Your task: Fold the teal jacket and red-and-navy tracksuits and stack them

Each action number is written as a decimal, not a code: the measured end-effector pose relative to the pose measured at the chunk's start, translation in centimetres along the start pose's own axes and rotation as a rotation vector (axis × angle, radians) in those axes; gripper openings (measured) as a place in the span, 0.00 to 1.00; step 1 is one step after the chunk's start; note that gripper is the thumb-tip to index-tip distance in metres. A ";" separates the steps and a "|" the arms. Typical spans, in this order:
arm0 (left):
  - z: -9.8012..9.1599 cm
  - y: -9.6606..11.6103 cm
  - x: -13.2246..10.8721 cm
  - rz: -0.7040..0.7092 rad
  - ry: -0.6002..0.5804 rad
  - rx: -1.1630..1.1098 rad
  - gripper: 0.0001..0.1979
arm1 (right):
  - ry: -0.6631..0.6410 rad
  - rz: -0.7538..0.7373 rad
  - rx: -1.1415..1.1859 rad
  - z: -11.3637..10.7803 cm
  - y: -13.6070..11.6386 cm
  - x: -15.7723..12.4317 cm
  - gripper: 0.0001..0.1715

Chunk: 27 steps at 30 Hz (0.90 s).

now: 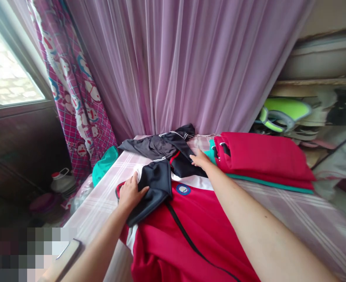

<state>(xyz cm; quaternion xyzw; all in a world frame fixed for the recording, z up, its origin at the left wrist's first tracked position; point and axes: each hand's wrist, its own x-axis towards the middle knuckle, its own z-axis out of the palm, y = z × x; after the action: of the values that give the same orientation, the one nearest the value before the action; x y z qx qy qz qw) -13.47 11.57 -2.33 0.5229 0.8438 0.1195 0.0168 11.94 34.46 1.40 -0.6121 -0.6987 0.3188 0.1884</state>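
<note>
Logging hand positions. My left hand (131,192) is resting on the black sleeve (154,184) of a red track jacket (184,231), fingers spread and thumb lying across the fabric; I cannot tell whether it is gripping or only pressing. My right hand (200,158) is lying nearly flat and open, holding nothing, its fingertips touching a black-and-grey garment (161,147) with white piping.

The jacket is lying spread across a bed with a pink plaid sheet (308,219), and the black-and-grey garment is overlapping its upper end. A round blue-ringed badge (183,189) is showing on the jacket, its lettering too small to read. A folded red stack with teal trim (264,156) is sitting just beside my right hand. A teal cloth (105,164) is lying near the bed's far corner, below a cartoon-print pink curtain (76,113).
</note>
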 end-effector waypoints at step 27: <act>-16.9 6.3 -0.7 0.238 0.430 -0.510 0.20 | 0.977 -0.495 1.075 -23.6 5.5 -21.4 0.16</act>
<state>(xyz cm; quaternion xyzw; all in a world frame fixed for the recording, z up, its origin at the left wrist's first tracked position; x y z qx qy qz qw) -10.24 10.48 15.35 0.5594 0.7042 0.4349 -0.0451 35.26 18.89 17.56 -0.3333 -0.4017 0.2566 0.8134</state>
